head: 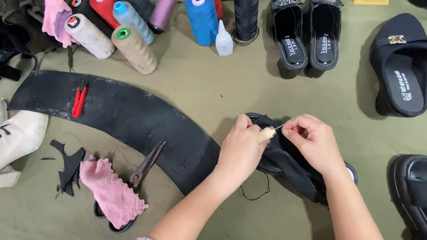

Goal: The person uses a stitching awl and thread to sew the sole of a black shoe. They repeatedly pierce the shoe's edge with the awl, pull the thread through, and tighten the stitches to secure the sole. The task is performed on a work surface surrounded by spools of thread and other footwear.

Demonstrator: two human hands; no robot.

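Left hand (241,149): gripping a wooden-handled awl (268,134).
Right hand (314,142): pinching the thread (barely visible) at the awl's tip.
Black shoe (294,166): under both hands.
Risk: the awl slipping and pricking the right fingers.

Lighting is bright, even and diffuse across the green cloth (265,233). Shadows are soft and short; those under the thread cones (126,40) and the slippers (303,34) fall toward the lower left. Slight gloss shows on the sandal (421,181) at right. Focus is sharp centrally, with mild wide-angle stretching at the edges.
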